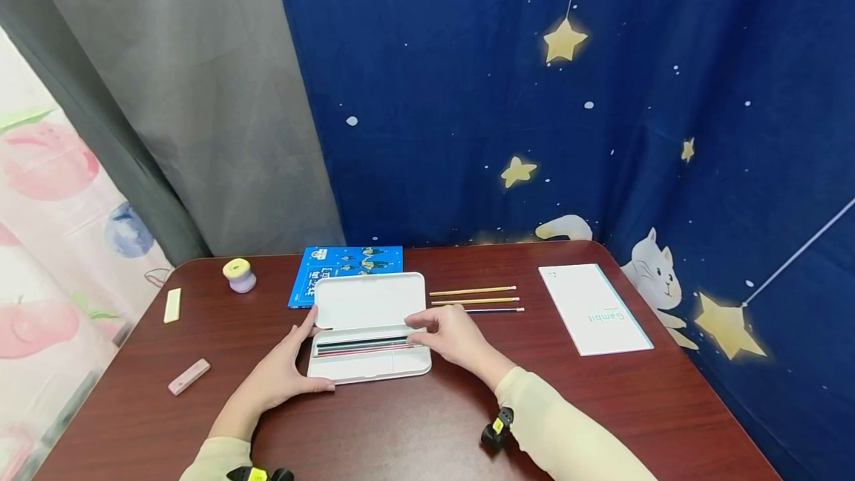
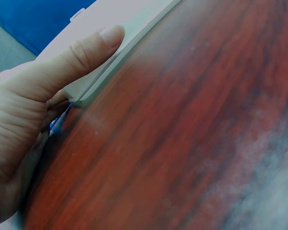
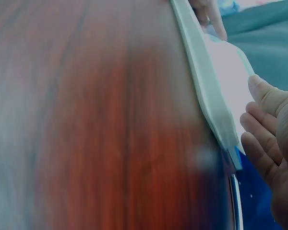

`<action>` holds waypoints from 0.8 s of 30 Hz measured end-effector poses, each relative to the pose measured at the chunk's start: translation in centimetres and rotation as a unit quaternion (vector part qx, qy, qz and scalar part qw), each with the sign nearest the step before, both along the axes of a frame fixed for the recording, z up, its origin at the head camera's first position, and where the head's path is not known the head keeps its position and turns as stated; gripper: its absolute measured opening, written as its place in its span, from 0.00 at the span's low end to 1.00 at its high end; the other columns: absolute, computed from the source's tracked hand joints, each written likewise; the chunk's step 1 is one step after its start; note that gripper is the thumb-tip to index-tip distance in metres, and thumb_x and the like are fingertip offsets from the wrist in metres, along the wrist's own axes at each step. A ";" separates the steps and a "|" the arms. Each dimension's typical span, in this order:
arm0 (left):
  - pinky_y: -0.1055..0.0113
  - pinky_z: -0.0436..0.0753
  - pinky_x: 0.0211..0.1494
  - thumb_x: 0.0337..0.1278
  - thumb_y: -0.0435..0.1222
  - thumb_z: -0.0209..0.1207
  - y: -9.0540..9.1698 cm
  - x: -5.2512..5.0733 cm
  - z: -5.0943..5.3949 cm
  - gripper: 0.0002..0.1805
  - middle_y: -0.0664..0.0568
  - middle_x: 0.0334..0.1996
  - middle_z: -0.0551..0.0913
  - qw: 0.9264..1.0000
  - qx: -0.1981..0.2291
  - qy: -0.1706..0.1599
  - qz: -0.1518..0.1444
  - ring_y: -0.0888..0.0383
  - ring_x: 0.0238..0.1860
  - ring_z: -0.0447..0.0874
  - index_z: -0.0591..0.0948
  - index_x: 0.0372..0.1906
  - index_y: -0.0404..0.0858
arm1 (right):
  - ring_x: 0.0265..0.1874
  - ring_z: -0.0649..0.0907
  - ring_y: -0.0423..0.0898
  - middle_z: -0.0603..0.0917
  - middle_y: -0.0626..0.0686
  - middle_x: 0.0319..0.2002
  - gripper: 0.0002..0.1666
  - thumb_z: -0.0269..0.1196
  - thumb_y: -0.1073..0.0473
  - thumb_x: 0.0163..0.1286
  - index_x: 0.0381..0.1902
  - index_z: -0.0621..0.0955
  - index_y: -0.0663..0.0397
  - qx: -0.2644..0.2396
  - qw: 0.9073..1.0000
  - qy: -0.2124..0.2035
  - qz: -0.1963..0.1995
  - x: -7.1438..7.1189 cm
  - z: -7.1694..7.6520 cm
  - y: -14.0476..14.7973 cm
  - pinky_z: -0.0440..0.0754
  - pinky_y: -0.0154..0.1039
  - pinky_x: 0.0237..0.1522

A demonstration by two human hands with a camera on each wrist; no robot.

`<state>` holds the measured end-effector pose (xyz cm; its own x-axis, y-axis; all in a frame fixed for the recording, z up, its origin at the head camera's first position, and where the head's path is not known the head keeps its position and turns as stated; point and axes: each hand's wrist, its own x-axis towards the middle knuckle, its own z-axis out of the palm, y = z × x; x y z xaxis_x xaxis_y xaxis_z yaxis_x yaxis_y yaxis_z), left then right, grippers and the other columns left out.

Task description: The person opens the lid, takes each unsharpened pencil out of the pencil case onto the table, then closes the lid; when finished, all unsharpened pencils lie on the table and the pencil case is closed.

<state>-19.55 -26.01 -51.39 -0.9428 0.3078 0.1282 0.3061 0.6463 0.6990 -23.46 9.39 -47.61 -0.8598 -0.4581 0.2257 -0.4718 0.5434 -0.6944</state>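
A white pencil case (image 1: 369,303) lies with its lid folded back, holding several dark and red pencils (image 1: 364,347). My left hand (image 1: 283,373) grips its left end, thumb at the front edge and fingers near the hinge. In the left wrist view, the left thumb of that hand (image 2: 43,86) rests on the case (image 2: 105,62). My right hand (image 1: 457,336) is over the case's right end, by the pencil ends. The right wrist view shows this hand (image 3: 278,129) with loosely bent fingers beside the case (image 3: 206,81) and nothing visible between them.
Two yellow pencils (image 1: 473,291) and a dark one (image 1: 497,310) lie right of the case. A blue book (image 1: 303,280) is partly behind it. At the left are a yellow-lidded container (image 1: 239,275), a pale yellow block (image 1: 172,306) and a pink block (image 1: 189,377); a white booklet (image 1: 594,310) lies right.
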 end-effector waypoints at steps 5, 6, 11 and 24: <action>0.28 0.53 0.76 0.41 0.55 0.82 0.1 0.1 0.1 0.74 0.44 0.68 0.76 1.000 0.001 0.005 -0.003 0.30 0.80 0.50 0.43 0.87 0.50 | 0.48 0.87 0.34 0.90 0.39 0.50 0.20 0.72 0.45 0.69 0.56 0.90 0.41 0.051 0.999 0.019 0.008 0.1 -0.3 -1.1 0.85 0.34 0.47; 0.28 0.53 0.76 0.41 0.55 0.82 0.1 0.1 0.1 0.74 0.44 0.68 0.76 1.000 0.001 0.005 -0.004 0.31 0.80 0.51 0.43 0.87 0.50 | 0.49 0.87 0.35 0.90 0.39 0.50 0.20 0.72 0.45 0.69 0.56 0.90 0.41 0.067 0.997 0.025 0.009 0.1 -0.4 -1.2 0.85 0.34 0.48; 0.28 0.54 0.75 0.41 0.56 0.82 0.2 0.0 0.2 0.74 0.44 0.68 0.76 1.000 -0.002 0.006 -0.005 0.30 0.80 0.50 0.43 0.87 0.50 | 0.54 0.86 0.37 0.89 0.38 0.51 0.21 0.72 0.45 0.69 0.58 0.89 0.39 0.124 0.991 0.050 0.008 0.0 -0.5 -1.7 0.84 0.38 0.54; 0.28 0.53 0.76 0.42 0.56 0.81 0.1 0.2 0.2 0.74 0.43 0.69 0.75 1.000 -0.004 -0.006 0.003 0.29 0.81 0.47 0.42 0.87 0.51 | 0.50 0.87 0.36 0.91 0.39 0.45 0.11 0.71 0.53 0.72 0.49 0.92 0.40 0.134 0.989 0.044 0.039 0.0 -0.4 -2.2 0.81 0.40 0.58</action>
